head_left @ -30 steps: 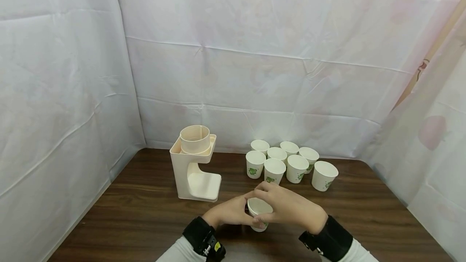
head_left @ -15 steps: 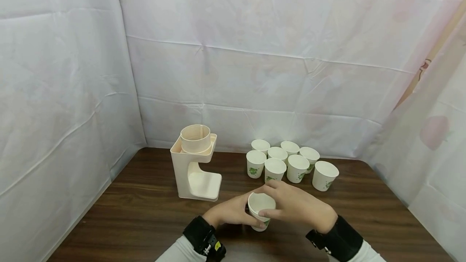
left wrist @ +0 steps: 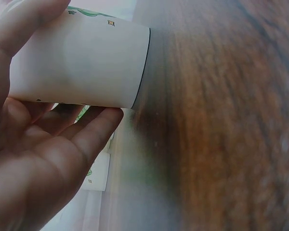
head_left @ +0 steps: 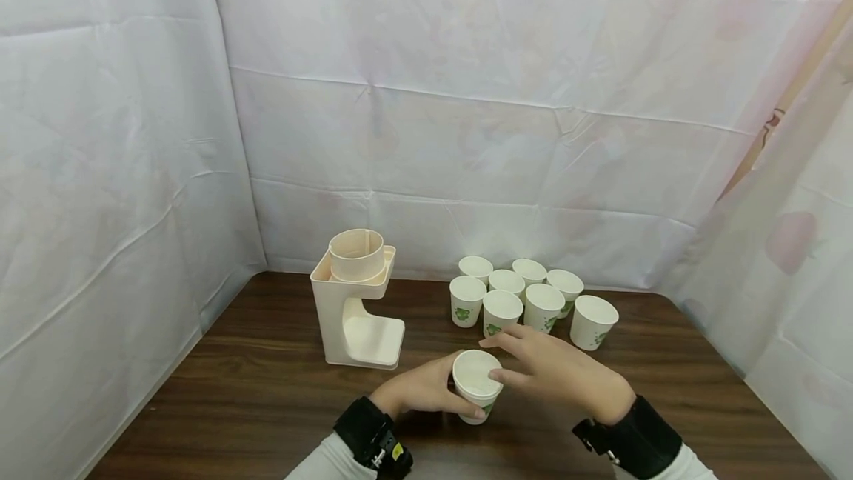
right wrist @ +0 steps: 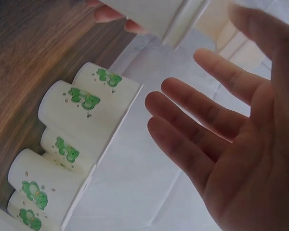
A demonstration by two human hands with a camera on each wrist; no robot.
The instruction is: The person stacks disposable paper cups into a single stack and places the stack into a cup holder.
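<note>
Near the front of the table stand white paper cups, one nested in another, as two rims show in the right wrist view. My left hand holds them from the left, thumb on the near side and fingers on the far side. In the left wrist view the outer cup's wall shows within the grip, its base at the tabletop. My right hand hovers at the right of the rim. Its fingers are spread and hold nothing in the right wrist view, where the rims lie beyond the thumb.
Several white paper cups with green prints stand upright in a cluster behind the right hand. A cream plastic stand with a round tube on top is at the left. White cloth closes off the back and sides.
My right hand has drawn away from the cups' rim to the right and opened. The left hand keeps its hold in the same spot.
</note>
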